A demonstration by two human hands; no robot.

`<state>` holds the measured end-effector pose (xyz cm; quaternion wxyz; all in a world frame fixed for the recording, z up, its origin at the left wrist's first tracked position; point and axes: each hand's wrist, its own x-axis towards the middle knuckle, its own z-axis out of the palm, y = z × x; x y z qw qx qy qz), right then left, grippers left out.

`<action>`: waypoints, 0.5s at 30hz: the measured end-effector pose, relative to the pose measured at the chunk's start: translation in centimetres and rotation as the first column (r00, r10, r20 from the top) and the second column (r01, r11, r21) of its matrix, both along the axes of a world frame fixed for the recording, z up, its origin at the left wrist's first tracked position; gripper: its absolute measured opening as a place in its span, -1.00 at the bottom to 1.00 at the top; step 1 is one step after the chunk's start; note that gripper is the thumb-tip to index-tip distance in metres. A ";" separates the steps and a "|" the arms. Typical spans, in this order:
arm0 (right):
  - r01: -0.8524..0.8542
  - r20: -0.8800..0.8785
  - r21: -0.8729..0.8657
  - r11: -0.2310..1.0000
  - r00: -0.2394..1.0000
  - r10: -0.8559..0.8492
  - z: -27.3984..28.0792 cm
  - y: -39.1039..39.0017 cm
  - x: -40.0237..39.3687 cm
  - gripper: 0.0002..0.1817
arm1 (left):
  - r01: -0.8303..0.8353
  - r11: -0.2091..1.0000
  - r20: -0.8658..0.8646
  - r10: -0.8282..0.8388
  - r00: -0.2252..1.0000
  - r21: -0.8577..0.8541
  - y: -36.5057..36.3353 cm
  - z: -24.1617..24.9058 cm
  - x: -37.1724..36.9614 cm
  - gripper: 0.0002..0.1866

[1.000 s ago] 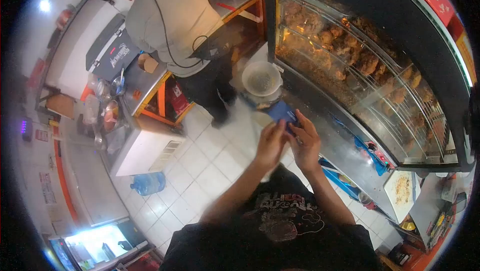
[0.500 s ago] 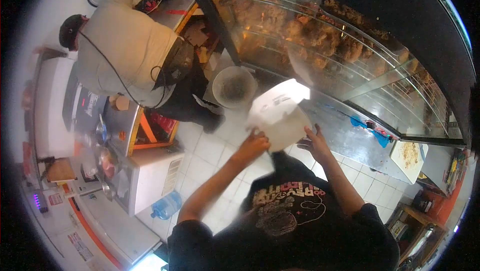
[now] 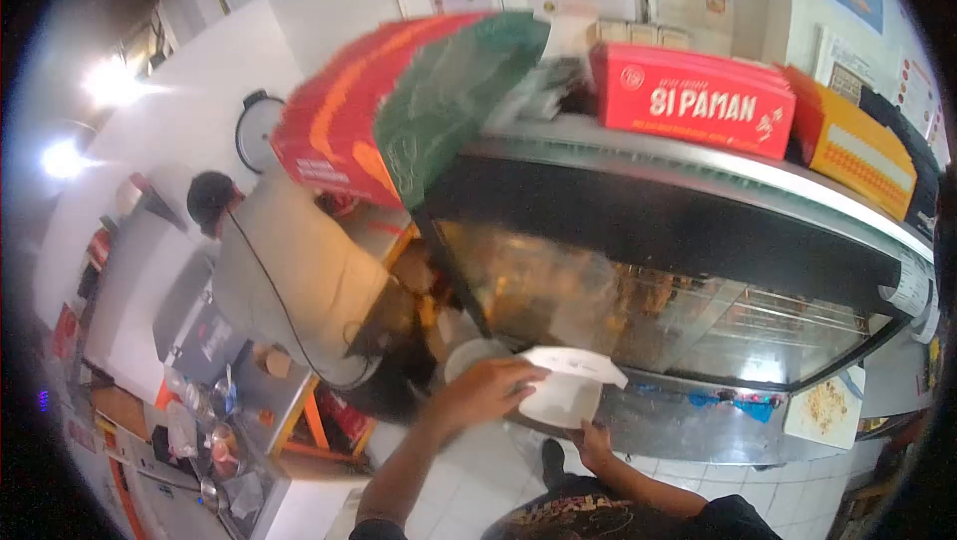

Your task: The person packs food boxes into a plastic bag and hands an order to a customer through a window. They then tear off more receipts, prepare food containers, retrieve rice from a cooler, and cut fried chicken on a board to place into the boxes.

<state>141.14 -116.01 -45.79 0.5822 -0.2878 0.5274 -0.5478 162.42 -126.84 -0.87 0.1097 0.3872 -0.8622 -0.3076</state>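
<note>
A white paper box [image 3: 561,400] with its printed flap raised is held in front of the glass display case. My left hand [image 3: 485,392] grips its left side, the fingers bent over the edge near the flap. At the lower right corner of the box, my right hand [image 3: 595,445] has its fingers closed on the rim. The inside of the box looks pale, with nothing visible in it. Behind the box stands the dark-framed display case [image 3: 658,211], its contents blurred behind the glass.
A co-worker [image 3: 294,261] bends over the left counter. A round tub [image 3: 477,353] stands just behind my left hand. A cutting board [image 3: 823,410] with crumbs lies at right. Red boxes [image 3: 698,101] and a red-green box [image 3: 399,106] top the case.
The view has tilted up, bringing the case top and wall posters into sight. My right hand, previously spread beside the box, now holds its corner.
</note>
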 end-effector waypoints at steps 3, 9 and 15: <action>-0.089 0.363 0.417 0.905 0.929 -0.076 6.8 -0.8 -0.3 -0.59 | 0.054 0.971 -0.270 -0.118 0.956 -0.232 1.7 12.8 1.1 -0.77; -0.674 -0.062 0.016 0.739 0.737 0.673 14.5 3.2 -6.6 -0.70 | -0.291 0.616 -0.416 -0.066 0.907 -0.732 -5.0 31.8 0.1 -0.62; -0.495 -0.132 -0.048 0.868 0.864 0.486 10.8 3.0 -5.6 -0.84 | 0.254 0.754 0.391 0.003 0.921 -0.606 -21.7 36.7 1.3 -0.59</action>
